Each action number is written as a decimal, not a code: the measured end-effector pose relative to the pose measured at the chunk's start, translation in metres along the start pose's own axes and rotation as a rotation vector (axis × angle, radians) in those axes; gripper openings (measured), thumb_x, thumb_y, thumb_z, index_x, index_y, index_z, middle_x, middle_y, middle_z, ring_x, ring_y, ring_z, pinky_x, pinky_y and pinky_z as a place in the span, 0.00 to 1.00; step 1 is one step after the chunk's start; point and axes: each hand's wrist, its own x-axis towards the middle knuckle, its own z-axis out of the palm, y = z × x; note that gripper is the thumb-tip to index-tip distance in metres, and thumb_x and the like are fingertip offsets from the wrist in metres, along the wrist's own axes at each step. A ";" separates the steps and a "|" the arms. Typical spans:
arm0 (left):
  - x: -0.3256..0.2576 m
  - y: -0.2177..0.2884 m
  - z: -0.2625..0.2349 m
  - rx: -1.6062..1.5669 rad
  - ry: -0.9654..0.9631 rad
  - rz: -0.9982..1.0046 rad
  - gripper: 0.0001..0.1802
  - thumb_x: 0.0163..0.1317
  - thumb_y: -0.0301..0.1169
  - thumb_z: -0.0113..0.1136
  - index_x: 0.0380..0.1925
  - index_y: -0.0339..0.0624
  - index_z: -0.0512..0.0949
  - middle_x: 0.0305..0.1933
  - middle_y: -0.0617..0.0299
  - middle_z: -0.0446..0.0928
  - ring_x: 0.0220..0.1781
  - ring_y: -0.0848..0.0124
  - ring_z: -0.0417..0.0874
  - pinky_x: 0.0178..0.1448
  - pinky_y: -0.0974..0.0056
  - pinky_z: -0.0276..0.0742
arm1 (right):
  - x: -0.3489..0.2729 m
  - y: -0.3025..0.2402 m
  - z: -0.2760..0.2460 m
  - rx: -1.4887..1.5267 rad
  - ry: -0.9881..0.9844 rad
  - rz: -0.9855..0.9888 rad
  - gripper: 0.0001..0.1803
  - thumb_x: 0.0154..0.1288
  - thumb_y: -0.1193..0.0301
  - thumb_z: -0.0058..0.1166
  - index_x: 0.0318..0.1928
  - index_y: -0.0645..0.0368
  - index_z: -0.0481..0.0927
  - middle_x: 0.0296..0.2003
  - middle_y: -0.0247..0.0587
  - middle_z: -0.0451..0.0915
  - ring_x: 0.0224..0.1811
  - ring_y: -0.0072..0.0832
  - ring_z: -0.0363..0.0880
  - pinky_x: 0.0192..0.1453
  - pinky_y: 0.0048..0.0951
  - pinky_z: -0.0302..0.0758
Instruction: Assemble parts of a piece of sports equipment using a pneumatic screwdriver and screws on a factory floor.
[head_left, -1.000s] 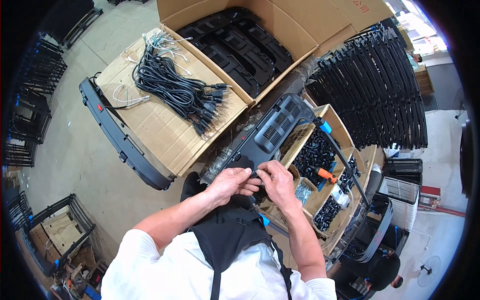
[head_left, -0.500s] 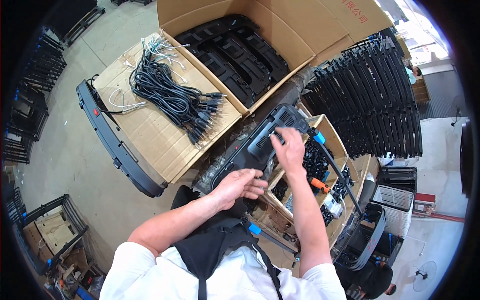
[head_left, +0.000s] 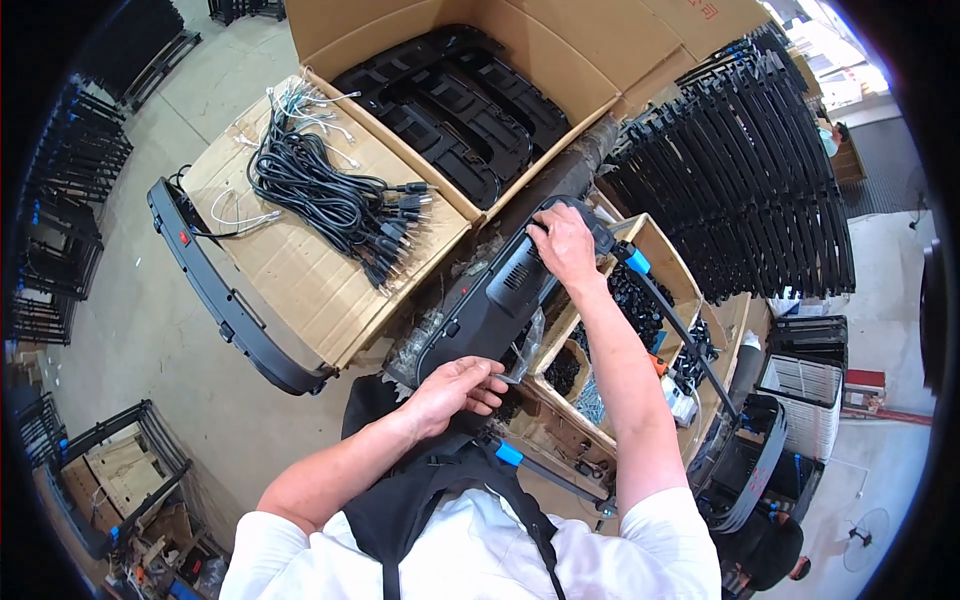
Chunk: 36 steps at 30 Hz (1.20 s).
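Observation:
A long black plastic panel (head_left: 500,290) lies slanted in front of me, across a cardboard sheet and a divided box. My left hand (head_left: 462,385) grips the panel's near end, fingers curled over its edge. My right hand (head_left: 563,243) reaches up and presses on the panel's far end, fingers closed around its rounded corner. A black cable with blue connectors (head_left: 637,262) runs from under the right hand toward the lower right.
A bundle of black power cords (head_left: 325,200) lies on the cardboard sheet (head_left: 290,270) to the left. An open carton (head_left: 440,110) holds black frames. Racks of black parts (head_left: 760,170) stand at the right. The compartment box (head_left: 640,310) contains small black pieces.
My right hand has left the panel's near end and moved up to its far end. My left hand stayed at the near end.

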 end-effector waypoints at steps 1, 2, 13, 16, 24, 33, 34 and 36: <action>0.000 0.000 0.003 0.006 0.004 0.005 0.22 0.86 0.45 0.50 0.64 0.40 0.78 0.52 0.58 0.86 0.48 0.69 0.88 0.54 0.63 0.86 | -0.001 0.001 0.001 0.003 0.006 0.005 0.11 0.66 0.67 0.67 0.45 0.59 0.91 0.44 0.43 0.86 0.52 0.45 0.83 0.59 0.42 0.81; 0.001 -0.001 0.006 0.015 0.005 0.002 0.22 0.86 0.45 0.50 0.64 0.40 0.78 0.52 0.58 0.86 0.48 0.69 0.88 0.54 0.63 0.86 | -0.003 0.001 0.002 0.015 0.012 0.009 0.12 0.66 0.66 0.66 0.45 0.60 0.90 0.45 0.44 0.85 0.53 0.45 0.83 0.59 0.43 0.81; 0.001 -0.021 0.020 0.040 0.025 -0.023 0.20 0.87 0.44 0.49 0.62 0.41 0.78 0.50 0.61 0.85 0.47 0.72 0.86 0.53 0.64 0.85 | -0.005 0.000 0.005 0.118 0.037 0.098 0.13 0.62 0.66 0.71 0.42 0.60 0.87 0.45 0.45 0.82 0.54 0.47 0.80 0.63 0.45 0.79; 0.000 -0.021 0.023 0.066 0.043 0.002 0.20 0.87 0.43 0.49 0.62 0.40 0.78 0.50 0.61 0.85 0.46 0.73 0.86 0.53 0.65 0.84 | -0.003 0.003 0.003 0.106 -0.001 0.110 0.13 0.59 0.66 0.72 0.42 0.58 0.87 0.43 0.44 0.83 0.54 0.46 0.80 0.62 0.45 0.79; 0.002 -0.025 0.031 0.103 0.020 0.023 0.20 0.87 0.42 0.49 0.63 0.40 0.77 0.51 0.61 0.84 0.48 0.73 0.86 0.53 0.66 0.83 | -0.054 0.005 -0.024 0.401 0.165 0.226 0.16 0.66 0.65 0.67 0.50 0.60 0.87 0.46 0.46 0.83 0.52 0.46 0.83 0.59 0.44 0.80; 0.006 -0.040 0.053 0.113 0.091 0.035 0.20 0.86 0.42 0.50 0.63 0.37 0.77 0.51 0.59 0.84 0.47 0.72 0.86 0.53 0.64 0.84 | -0.299 0.080 0.027 -0.169 -0.556 0.379 0.10 0.69 0.71 0.55 0.44 0.62 0.85 0.41 0.54 0.87 0.43 0.49 0.90 0.47 0.46 0.88; 0.011 -0.045 0.057 0.125 0.093 0.033 0.20 0.86 0.42 0.50 0.63 0.37 0.77 0.51 0.59 0.84 0.47 0.72 0.86 0.53 0.64 0.84 | -0.314 0.088 0.046 -0.223 -0.549 0.324 0.10 0.70 0.72 0.53 0.45 0.63 0.84 0.41 0.54 0.87 0.42 0.47 0.90 0.45 0.45 0.89; 0.020 -0.056 0.068 0.159 0.075 -0.002 0.20 0.86 0.42 0.50 0.63 0.37 0.77 0.51 0.59 0.85 0.47 0.72 0.86 0.52 0.65 0.85 | -0.319 0.092 0.064 -0.258 -0.527 0.253 0.10 0.70 0.72 0.51 0.45 0.63 0.83 0.41 0.54 0.86 0.40 0.46 0.91 0.42 0.43 0.89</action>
